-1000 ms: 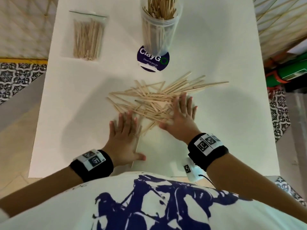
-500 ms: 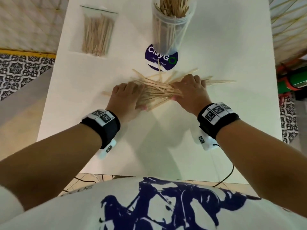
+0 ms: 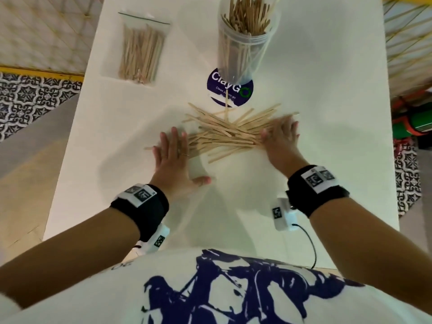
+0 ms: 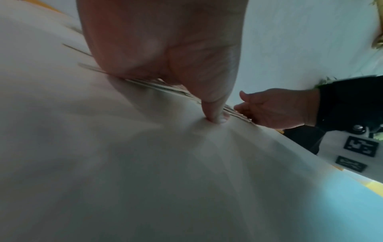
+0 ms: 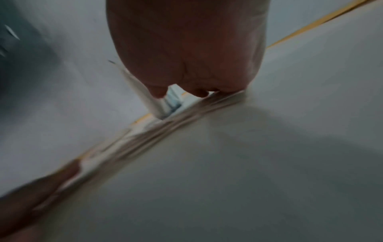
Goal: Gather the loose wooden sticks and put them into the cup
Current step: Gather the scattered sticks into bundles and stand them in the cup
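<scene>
Both my bare forearms reach forward, each wrist wrapped in a black band with a white marker tag. My left hand (image 3: pixel 174 160) lies palm down, fingers straight and spread, thumb stuck out to the side with its tip pressing down. My right hand (image 3: pixel 281 139) is also flat, palm down, fingers extended and close together, blurred at the fingertips.

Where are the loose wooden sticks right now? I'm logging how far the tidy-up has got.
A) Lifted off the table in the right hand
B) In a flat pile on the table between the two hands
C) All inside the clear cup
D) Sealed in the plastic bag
B: the loose sticks lie on the white table, with the left hand and right hand flat on the pile's two ends, nearer than the cup.
</scene>
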Available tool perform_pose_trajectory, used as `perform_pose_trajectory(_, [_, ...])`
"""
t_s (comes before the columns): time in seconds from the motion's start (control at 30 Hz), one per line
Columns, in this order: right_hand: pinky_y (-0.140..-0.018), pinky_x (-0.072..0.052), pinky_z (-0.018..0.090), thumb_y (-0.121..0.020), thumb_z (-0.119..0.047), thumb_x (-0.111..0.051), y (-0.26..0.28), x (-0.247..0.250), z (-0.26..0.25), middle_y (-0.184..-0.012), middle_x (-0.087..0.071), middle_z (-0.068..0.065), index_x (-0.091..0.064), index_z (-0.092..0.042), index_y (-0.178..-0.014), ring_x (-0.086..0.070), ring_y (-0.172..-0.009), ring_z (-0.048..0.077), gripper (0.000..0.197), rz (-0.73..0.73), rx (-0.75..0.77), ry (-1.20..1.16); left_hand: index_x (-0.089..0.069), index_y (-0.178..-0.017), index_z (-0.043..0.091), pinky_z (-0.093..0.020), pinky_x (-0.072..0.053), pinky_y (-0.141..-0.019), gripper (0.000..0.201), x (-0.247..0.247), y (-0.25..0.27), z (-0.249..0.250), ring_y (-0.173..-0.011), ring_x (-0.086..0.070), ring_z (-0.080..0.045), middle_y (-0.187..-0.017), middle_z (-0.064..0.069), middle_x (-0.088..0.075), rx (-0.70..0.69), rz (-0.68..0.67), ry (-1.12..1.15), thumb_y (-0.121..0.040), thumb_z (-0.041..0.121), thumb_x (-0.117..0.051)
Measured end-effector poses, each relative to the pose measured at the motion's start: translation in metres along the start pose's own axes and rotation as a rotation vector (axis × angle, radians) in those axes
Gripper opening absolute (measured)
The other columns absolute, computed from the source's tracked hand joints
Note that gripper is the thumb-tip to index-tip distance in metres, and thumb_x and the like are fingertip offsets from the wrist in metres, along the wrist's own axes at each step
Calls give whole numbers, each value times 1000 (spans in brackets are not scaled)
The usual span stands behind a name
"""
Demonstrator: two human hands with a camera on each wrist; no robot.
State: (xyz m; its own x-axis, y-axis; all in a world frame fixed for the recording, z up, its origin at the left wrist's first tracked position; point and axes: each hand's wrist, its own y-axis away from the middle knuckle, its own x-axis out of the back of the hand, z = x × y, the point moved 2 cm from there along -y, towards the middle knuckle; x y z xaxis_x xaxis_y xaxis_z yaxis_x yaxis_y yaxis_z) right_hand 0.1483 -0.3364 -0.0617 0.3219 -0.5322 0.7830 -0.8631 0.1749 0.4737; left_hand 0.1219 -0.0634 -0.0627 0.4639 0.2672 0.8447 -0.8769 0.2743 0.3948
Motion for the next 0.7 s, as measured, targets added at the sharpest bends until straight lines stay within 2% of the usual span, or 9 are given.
perform_pose_trajectory(0.07, [-120,5,49,-97,-51,-36,12,-6,-18,-161,6,20,-7,-8,-152,14,-148,36,76,50,19,-39,23,-147,15,-50,15,-114,121,-3,-5,10,-140,31,-34,-155,-12,30,-3,14,-6,-74,73,-53])
perform_pose_trajectory(0.13, [-119,-7,47,-92,-56,-45,12,-1,-38,-159,-17,14,-25,-13,-150,-6,-147,34,74,186,53,-7,21,-148,13,-50,13,-115,113,-4,-9,13,-141,28,-34,-156,-12,26,-16,19,-33,-79,70,-48])
perform_pose_trajectory(0.2, [-111,-20,47,-86,-62,-50,-2,5,-62,-146,-37,9,-39,-16,-143,-26,-136,33,74,261,86,25,19,-148,14,-48,13,-116,105,-4,-11,14,-142,26,-33,-157,-10,24,-42,20,-70,-83,70,-41])
perform_pose_trajectory(0.3, [-103,-29,45,-78,-65,-58,-34,6,-99,-134,-47,9,-53,-18,-129,-38,-125,32,70,228,88,71,9,-151,15,-45,13,-116,89,-3,-13,13,-146,17,-33,-160,-10,14,-75,48,-131,-90,64,-33])
perform_pose_trajectory(0.4, [-100,-32,41,-79,-44,-67,-48,-3,-113,-130,-49,8,-59,-20,-122,-40,-123,30,50,213,197,170,-15,-152,15,-50,-4,-116,77,2,-17,12,-144,-13,-39,-158,-15,-14,-103,123,-156,-91,55,-42])
perform_pose_trajectory(0.47, [-98,-32,40,-83,-27,-63,-45,-6,-109,-126,-52,8,-63,-21,-117,-41,-121,29,34,206,287,175,-32,-146,16,-54,-19,-111,71,7,-23,11,-131,-34,-41,-147,-16,-36,-124,184,-168,-87,51,-48])
perform_pose_trajectory(0.5, [-97,-33,40,-85,-22,-60,-41,-8,-106,-122,-53,7,-65,-22,-113,-43,-119,28,29,191,342,171,-37,-143,17,-53,-23,-109,69,9,-27,10,-128,-38,-40,-142,-15,-41,-123,210,-167,-84,50,-50])
perform_pose_trajectory(0.6, [-96,-34,40,-91,-24,-52,-30,-2,-90,-117,-56,2,-70,-27,-107,-45,-116,26,24,124,478,190,-39,-142,18,-55,-18,-112,73,16,-37,11,-134,-31,-39,-145,-13,-37,-105,248,-152,-80,52,-60])
perform_pose_trajectory(0.7, [-107,-27,42,-93,-46,-44,-32,24,-55,-136,-54,-4,-65,-31,-120,-38,-131,25,37,135,453,163,-15,-151,24,-59,7,-112,95,22,-47,12,-147,3,-35,-159,-10,-11,-99,182,-120,-76,63,-59])
